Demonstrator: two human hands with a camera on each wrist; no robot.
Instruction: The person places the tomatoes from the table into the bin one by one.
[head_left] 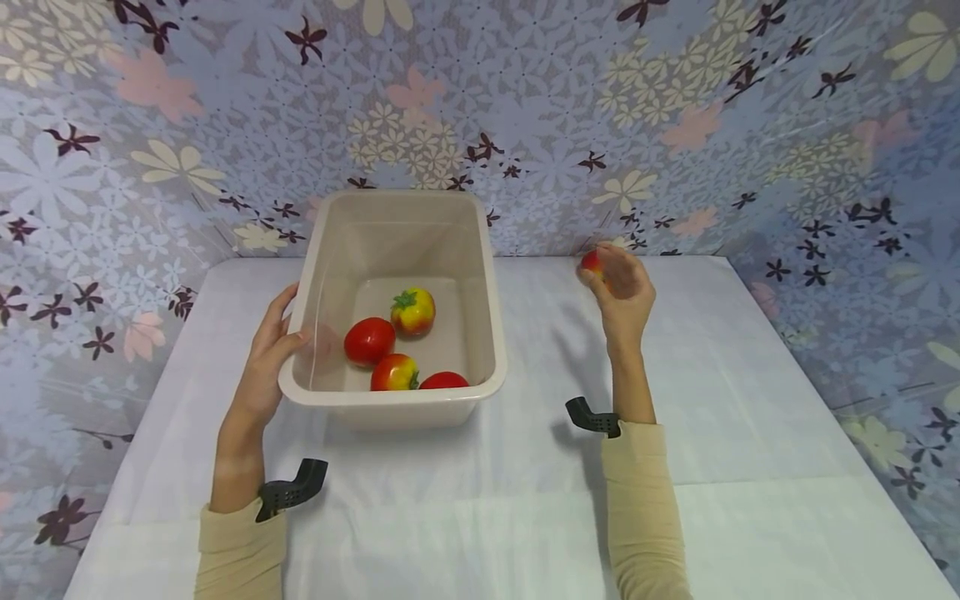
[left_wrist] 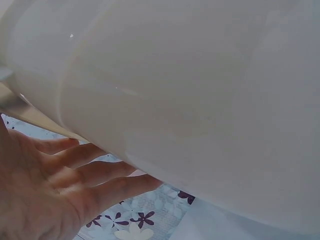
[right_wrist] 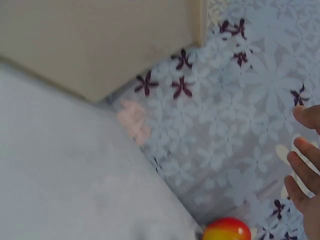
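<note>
A deep off-white plastic bin (head_left: 491, 333) stands on the table, its outer wall (left_wrist: 190, 100) filling most of the left wrist view. My left hand (head_left: 262, 367) grips its left rim, thumb over the edge and fingers along the outside. Inside lie a red-and-yellow toy fruit with a green leafy top (head_left: 413, 312), a smooth red one (head_left: 370, 342), another red-and-yellow one (head_left: 393, 372) and a partly hidden red one (head_left: 444, 381). At the table's back edge, my right hand (head_left: 626, 296) hovers with spread, bent fingers by a red-and-yellow fruit (right_wrist: 227, 229), apart from it in the right wrist view.
White cloth covers the table (head_left: 525, 500). A flower-patterned backdrop (head_left: 540, 125) rises right behind the table's back edge and continues along both sides. Each wrist carries a black camera mount (head_left: 294, 490).
</note>
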